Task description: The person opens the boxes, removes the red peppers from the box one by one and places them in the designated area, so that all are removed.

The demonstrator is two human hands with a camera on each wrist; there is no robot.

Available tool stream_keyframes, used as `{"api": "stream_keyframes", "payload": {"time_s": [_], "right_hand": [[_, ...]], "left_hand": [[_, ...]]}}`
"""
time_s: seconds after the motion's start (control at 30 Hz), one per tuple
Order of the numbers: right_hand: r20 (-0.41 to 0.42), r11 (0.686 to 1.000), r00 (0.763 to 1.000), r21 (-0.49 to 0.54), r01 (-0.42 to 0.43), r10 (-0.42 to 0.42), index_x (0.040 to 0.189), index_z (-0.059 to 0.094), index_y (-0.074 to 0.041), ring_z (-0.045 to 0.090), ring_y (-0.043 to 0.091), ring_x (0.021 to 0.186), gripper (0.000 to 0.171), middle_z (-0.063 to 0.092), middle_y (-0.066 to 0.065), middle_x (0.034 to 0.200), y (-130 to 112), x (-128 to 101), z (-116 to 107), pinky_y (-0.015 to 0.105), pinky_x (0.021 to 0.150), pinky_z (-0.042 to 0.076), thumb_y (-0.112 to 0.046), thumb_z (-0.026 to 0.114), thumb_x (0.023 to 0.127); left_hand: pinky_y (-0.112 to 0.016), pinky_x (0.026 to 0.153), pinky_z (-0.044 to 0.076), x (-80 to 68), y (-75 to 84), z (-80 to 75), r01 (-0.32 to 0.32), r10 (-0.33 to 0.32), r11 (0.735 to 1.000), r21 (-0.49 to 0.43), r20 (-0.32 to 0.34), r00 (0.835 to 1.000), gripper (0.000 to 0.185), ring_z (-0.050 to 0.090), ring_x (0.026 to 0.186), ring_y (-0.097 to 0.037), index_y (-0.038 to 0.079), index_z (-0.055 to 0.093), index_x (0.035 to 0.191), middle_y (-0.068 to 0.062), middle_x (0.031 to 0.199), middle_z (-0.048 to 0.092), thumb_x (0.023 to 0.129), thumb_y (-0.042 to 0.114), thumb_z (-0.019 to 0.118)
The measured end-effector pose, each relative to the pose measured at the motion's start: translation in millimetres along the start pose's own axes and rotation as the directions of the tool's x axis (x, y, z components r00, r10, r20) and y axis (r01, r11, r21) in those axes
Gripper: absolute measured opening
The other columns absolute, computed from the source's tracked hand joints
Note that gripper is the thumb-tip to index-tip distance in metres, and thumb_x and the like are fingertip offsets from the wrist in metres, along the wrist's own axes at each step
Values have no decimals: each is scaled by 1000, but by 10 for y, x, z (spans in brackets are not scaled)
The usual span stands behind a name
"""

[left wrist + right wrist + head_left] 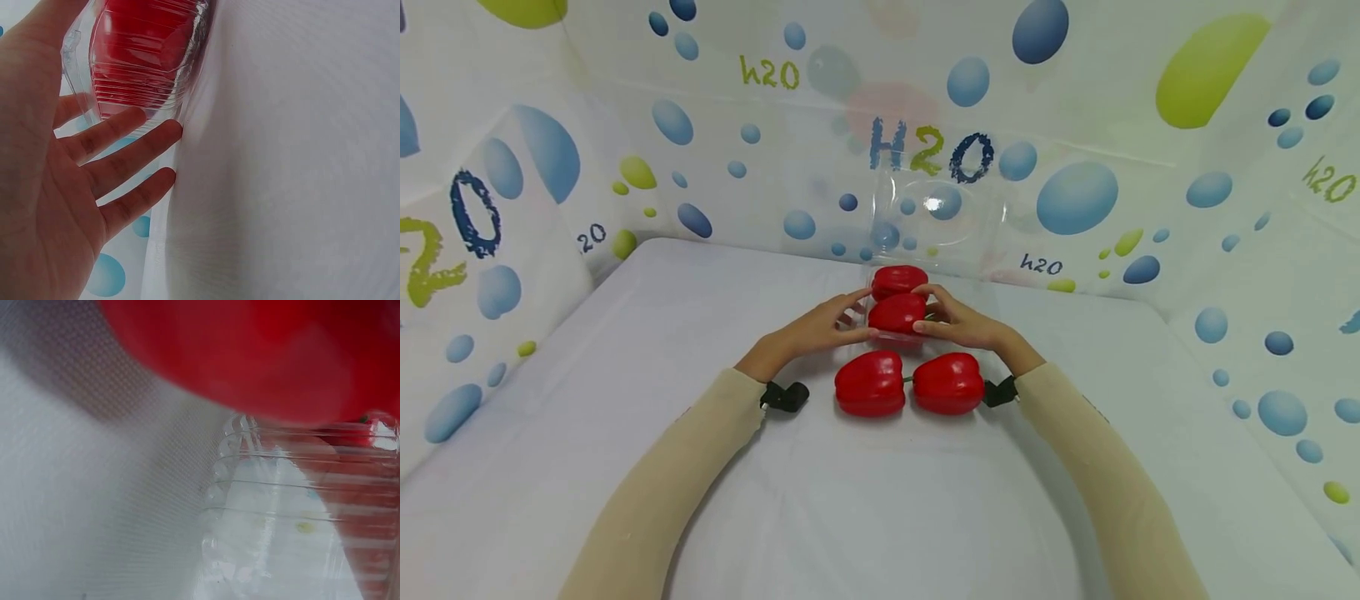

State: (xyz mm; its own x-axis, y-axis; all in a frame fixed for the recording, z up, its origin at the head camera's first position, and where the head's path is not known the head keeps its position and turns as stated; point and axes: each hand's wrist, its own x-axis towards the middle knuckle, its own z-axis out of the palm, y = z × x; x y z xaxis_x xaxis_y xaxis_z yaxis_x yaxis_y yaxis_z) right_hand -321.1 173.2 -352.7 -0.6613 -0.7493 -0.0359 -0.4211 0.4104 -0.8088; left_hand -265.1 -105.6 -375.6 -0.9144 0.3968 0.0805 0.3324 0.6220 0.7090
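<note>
A clear plastic clamshell box [897,337] stands near the back of the table, lid [973,218] raised. Two red bell peppers lie in it, a rear pepper [898,279] and a front pepper [895,313]. My right hand [966,323] holds the front pepper's right end between thumb and fingers. In the right wrist view that hand shows through ribbed plastic [275,512]. At the box's left side is my left hand [812,327], its thumb by the front corner. The left wrist view shows its fingers [128,153] spread and nearly straight, fingertips against the box wall [140,90].
Two more red bell peppers, a left one [869,385] and a right one [949,385], lie on the white tablecloth [880,500] between my forearms, stems facing. A backdrop [737,200] with blue and green drops rises behind and beside the table.
</note>
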Motion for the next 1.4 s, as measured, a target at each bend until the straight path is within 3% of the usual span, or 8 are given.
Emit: {"api": "stream_keyframes", "payload": {"time_s": [0.43,1.0,1.4], "right_hand": [[-47,1000,999,-11,23,-24,146,26,-19,44,36,132,69,44,16,143,37,-12,-13,46,96,51,-23,67,91],[-48,999,999,37,-21,23,149,23,-11,43,41,132,67,41,24,144,46,27,-29,49,97,50,-14,61,94],[-90,998,996,54,9,-4,144,30,-19,50,34,125,65,49,17,137,81,-1,-29,45,92,54,-19,66,91]], "left_hand": [[-43,91,54,3,1,18,-7,7,1000,-16,-7,1000,87,54,122,-31,19,22,156,-12,140,48,86,39,71],[-45,95,52,-14,40,-7,-6,6,1000,-24,13,1000,88,52,123,-34,17,21,156,-15,141,46,87,39,70],[-44,93,53,12,11,-4,-7,7,1000,-14,8,1000,87,53,122,-32,19,22,156,-13,140,47,87,38,70]]}}
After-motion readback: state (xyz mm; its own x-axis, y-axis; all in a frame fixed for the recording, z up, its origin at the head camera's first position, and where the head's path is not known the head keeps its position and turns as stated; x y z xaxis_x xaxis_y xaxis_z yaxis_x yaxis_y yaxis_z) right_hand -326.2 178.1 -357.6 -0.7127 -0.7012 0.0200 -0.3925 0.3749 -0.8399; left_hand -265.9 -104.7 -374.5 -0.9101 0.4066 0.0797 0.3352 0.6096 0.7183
